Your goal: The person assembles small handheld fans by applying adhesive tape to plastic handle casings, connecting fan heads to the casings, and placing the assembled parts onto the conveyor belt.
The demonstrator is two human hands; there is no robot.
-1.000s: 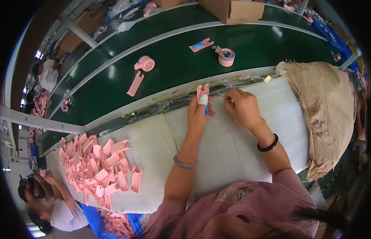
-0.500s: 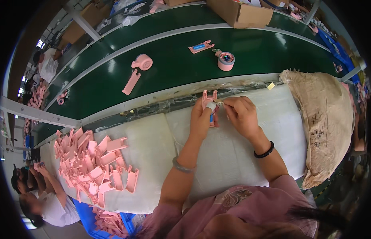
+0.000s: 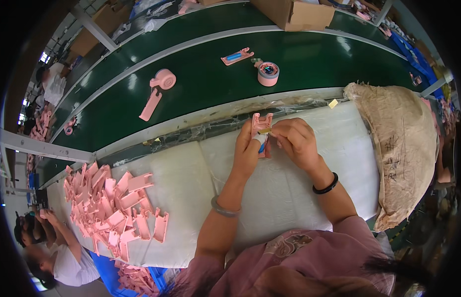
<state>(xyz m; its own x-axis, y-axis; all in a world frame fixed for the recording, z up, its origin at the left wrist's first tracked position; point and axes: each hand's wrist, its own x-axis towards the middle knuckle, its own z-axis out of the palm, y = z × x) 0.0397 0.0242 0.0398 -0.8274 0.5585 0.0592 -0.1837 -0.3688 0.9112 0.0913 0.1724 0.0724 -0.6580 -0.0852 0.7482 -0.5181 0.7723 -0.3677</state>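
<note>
My left hand (image 3: 246, 146) is closed round a pink plastic handle shell (image 3: 262, 120), holding it upright above the padded white table top. A white covering wraps the left thumb. Inside the shell, a blue cylindrical battery (image 3: 262, 148) shows partly past that thumb. A small yellowish strip (image 3: 264, 131) lies across the shell's opening. My right hand (image 3: 296, 139) is closed beside it, thumb and forefinger pinched at the strip's right end. The fingers hide the shell's middle.
Beyond lies a green conveyor belt (image 3: 200, 81) with a pink fan head and handle (image 3: 163, 79), a shell with a blue battery (image 3: 237, 56) and an opened fan head (image 3: 268, 74). Pink shells (image 3: 109, 208) are heaped left, a blue crate (image 3: 104, 270) below. A brown sack (image 3: 401, 148) stands right.
The fan parts on the belt have shifted left. The yellowish strip, earlier at my right fingertips, now lies flatter across the shell. Both hands stay nearly in place.
</note>
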